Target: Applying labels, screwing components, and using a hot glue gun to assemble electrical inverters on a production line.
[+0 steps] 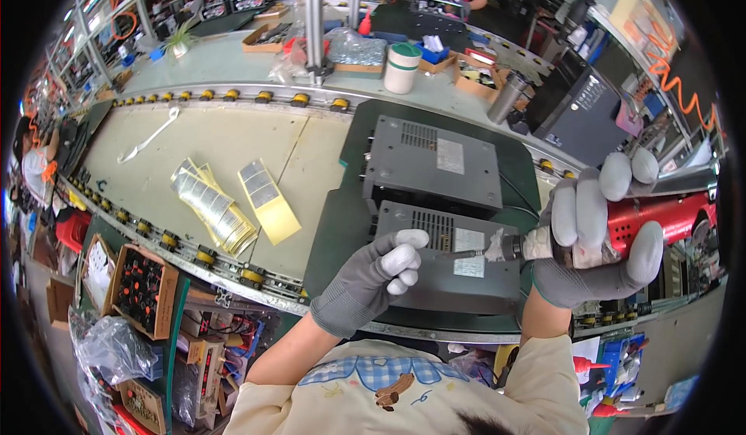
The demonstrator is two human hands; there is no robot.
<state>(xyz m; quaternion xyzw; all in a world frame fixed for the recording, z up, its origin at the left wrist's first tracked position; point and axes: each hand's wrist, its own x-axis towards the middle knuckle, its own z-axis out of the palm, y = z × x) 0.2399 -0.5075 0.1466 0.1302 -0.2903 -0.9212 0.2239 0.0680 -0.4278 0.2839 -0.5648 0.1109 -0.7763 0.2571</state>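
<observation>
In my right hand (576, 221), gloved grey with white fingertips, is a red power screwdriver (637, 221) lying sideways with its bit pointing left. My left hand (369, 279), in a matching glove, is closed with its fingertips pinched together near the bit's tip. Whatever sits between those fingertips is too small to make out. Both hands are over the nearer grey metal box (458, 299), which has vent slots and a pale label. A similar grey metal box (396, 167) lies just beyond it. Both boxes rest on a dark green board (334, 248).
Left of the board lie silvery label sheets (214, 209) and a yellow-backed label sheet (272, 209). A roller track with yellow wheels (264, 96) runs behind. A white lidded canister (401, 69) and a steel flask (509, 97) stand at the back. Co-workers are across the bench.
</observation>
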